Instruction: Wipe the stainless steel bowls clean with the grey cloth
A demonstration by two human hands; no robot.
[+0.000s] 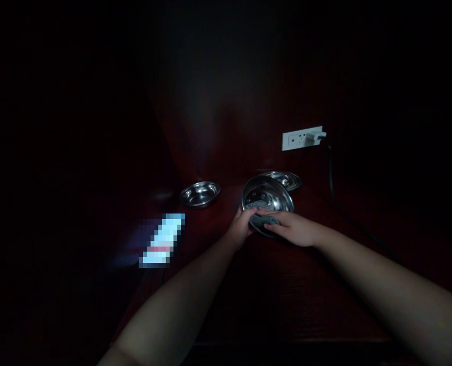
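Note:
A shiny metal bowl (283,198) is tilted toward me above a dark red surface. My left hand (241,227) grips its near left rim, thumb on top. A grey-green cloth (264,221) is folded over the bowl's near rim and reaches inside. My right hand (294,229) presses the cloth against the rim, its fingers closed over it. Just behind the bowl lies another round metal dish (287,180), partly hidden. To the left a shallow metal bowl (200,194) stands upright, touched by neither hand.
A lit phone-like screen (162,241), blurred out, lies at the left edge of the dark red tabletop (226,305). On the back wall a white socket panel (301,138) holds a plug (316,136). Its black cable (331,173) runs down to the right. The surroundings are very dark.

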